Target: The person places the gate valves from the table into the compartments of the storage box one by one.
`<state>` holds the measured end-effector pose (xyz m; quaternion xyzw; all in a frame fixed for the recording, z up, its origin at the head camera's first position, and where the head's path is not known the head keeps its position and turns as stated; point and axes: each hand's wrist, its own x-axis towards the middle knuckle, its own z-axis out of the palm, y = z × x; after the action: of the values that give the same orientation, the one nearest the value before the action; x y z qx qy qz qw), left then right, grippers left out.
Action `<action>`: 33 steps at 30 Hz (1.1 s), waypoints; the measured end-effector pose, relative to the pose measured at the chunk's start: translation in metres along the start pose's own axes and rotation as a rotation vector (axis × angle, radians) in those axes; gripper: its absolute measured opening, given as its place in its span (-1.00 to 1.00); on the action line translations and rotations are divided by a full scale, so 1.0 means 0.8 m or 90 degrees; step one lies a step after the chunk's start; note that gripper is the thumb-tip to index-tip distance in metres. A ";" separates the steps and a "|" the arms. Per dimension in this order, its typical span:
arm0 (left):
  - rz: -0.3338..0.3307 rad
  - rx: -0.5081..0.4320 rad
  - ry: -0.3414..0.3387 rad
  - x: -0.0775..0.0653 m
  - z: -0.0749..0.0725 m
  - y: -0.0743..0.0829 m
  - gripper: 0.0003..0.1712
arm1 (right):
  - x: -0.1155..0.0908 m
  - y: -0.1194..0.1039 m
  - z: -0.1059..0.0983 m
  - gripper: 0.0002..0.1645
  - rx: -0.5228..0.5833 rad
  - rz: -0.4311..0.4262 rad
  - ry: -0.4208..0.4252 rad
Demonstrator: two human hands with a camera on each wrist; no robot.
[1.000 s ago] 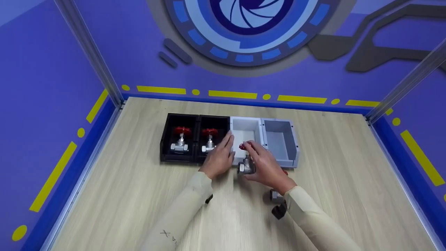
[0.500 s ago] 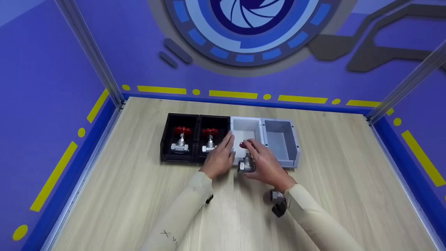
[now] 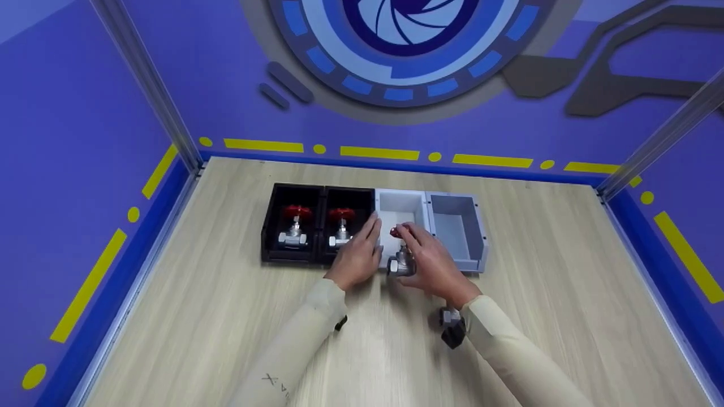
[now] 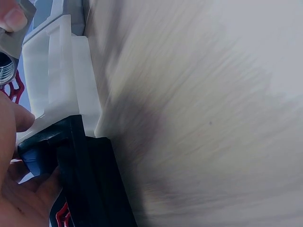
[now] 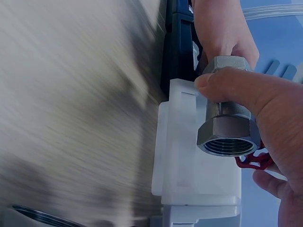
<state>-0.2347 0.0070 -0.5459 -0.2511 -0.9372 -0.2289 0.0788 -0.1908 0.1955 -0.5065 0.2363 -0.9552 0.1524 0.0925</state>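
Note:
My right hand (image 3: pixel 435 265) grips a steel valve (image 3: pixel 401 264) by its body, over the front of the white bin (image 3: pixel 399 198). The valve's red handwheel (image 3: pixel 395 232) points toward the bin's inside; a threaded opening (image 5: pixel 228 146) shows in the right wrist view. My left hand (image 3: pixel 356 257) rests across the wall between the white bin and the neighbouring black bin (image 3: pixel 349 195), fingers extended on the black side and thumb on the white side. A similar red-wheeled valve (image 3: pixel 341 229) stands in that black bin, and another valve (image 3: pixel 293 229) in the leftmost black bin (image 3: pixel 295 191).
A grey bin (image 3: pixel 452 226) completes the joined row at the right end. Another steel valve (image 3: pixel 449 316) lies on the wooden table (image 3: pixel 554 271) near my right wrist, partly hidden by it. Blue panels (image 3: pixel 362 127) enclose the table at the back and sides.
My right hand has moved the valve slightly forward toward the white bin. The left hand keeps its place on the bin wall.

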 end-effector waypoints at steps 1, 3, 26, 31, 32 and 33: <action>0.000 0.000 0.000 0.000 0.000 0.000 -0.30 | 0.000 0.000 0.000 0.34 0.001 0.003 -0.004; -0.001 -0.001 -0.001 0.000 0.000 0.000 -0.30 | 0.001 0.000 0.000 0.34 0.006 0.008 -0.011; 0.005 -0.005 0.002 0.000 0.001 0.000 -0.30 | 0.016 0.011 0.000 0.34 -0.008 -0.024 0.015; -0.001 -0.014 -0.007 0.000 -0.001 0.001 -0.29 | 0.018 0.013 0.000 0.32 -0.010 -0.020 0.010; -0.002 -0.015 -0.008 0.000 -0.001 0.001 -0.29 | 0.019 0.013 0.000 0.32 -0.010 -0.019 0.008; -0.003 -0.016 -0.008 0.000 -0.001 0.000 -0.29 | 0.020 0.014 0.000 0.31 -0.010 -0.019 0.007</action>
<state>-0.2342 0.0067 -0.5453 -0.2512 -0.9353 -0.2393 0.0696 -0.2103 0.1979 -0.5051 0.2488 -0.9523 0.1448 0.1015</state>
